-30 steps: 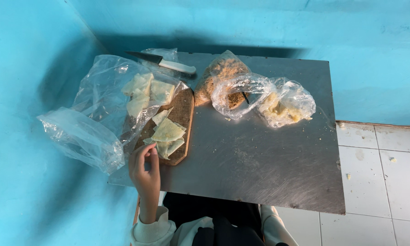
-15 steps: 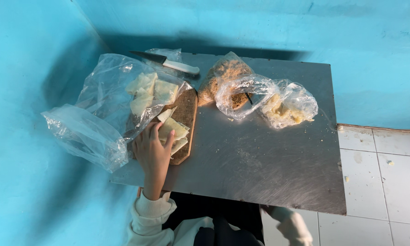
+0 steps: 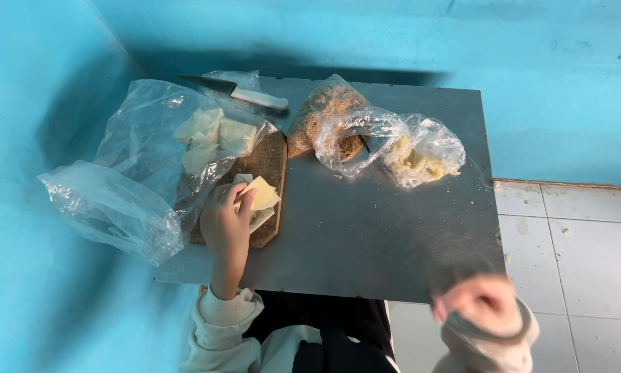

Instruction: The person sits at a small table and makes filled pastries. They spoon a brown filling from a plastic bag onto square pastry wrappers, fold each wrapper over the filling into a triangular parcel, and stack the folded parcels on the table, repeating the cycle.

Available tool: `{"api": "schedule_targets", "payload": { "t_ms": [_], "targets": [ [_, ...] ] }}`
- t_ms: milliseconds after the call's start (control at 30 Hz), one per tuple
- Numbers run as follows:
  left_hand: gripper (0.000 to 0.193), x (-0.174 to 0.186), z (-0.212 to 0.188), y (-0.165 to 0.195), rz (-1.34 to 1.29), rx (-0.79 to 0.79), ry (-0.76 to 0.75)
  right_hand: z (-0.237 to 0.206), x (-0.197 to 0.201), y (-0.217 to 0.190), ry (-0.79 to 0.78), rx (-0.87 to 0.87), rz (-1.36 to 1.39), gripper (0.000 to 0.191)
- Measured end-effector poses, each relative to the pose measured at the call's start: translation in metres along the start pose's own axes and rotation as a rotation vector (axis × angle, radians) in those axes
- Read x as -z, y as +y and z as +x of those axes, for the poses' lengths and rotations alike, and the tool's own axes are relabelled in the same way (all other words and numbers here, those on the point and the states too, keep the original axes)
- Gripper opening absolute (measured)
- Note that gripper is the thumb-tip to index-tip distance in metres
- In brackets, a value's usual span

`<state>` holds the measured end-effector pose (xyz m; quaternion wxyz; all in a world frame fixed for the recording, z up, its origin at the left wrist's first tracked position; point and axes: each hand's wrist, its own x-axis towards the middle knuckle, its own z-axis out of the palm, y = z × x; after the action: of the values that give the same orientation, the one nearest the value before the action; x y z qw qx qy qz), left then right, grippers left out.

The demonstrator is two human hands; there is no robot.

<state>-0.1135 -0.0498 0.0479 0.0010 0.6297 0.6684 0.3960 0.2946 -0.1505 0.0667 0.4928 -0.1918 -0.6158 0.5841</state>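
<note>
Cheese slice [image 3: 261,193] half hidden under left hand [image 3: 225,224]

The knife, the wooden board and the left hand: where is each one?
knife [image 3: 259,98], head view, on its white handle.
wooden board [image 3: 269,160], head view, on its bare upper part.
left hand [image 3: 226,224], head view, on the back of the hand.
</note>
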Motion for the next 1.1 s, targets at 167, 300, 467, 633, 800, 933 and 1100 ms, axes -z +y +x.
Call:
{"api": "schedule_targets", "payload": {
  "t_ms": [167, 300, 467, 633, 800, 933, 1100],
  "targets": [
    [0.017, 0.007, 0.007, 0.027, -0.079, -0.073, -0.02, 0.141, -0.028, 0.062, 0.061, -0.029, -0.577, 0.036],
    [0.018, 0.0, 0.01, 0.041, -0.175, -0.129, -0.043, 0.187, -0.051, 0.104, 0.002, 0.001, -0.777, 0.046],
    [0.022, -0.027, 0.015, 0.046, -0.408, -0.196, -0.11, 0.189, -0.04, 0.132, 0.095, -0.078, -0.585, 0.037],
    [0.03, -0.059, 0.033, 0.054, -1.328, 0.065, -0.736, 0.159, -0.004, 0.125, 0.099, -0.201, -0.321, 0.027],
    [0.067, -0.083, 0.027, 0.071, -1.987, 0.559, -1.237, 0.131, 0.018, 0.103, 0.112, -0.335, -0.376, 0.024],
    [0.07, -0.11, 0.005, 0.077, -2.215, 0.927, -1.293, 0.132, 0.025, 0.1, 0.136, -0.378, -0.619, 0.027],
    [0.065, -0.132, -0.007, 0.06, -2.059, 1.049, -1.131, 0.144, 0.015, 0.106, 0.042, -0.089, -1.004, 0.049]
  ]
}}
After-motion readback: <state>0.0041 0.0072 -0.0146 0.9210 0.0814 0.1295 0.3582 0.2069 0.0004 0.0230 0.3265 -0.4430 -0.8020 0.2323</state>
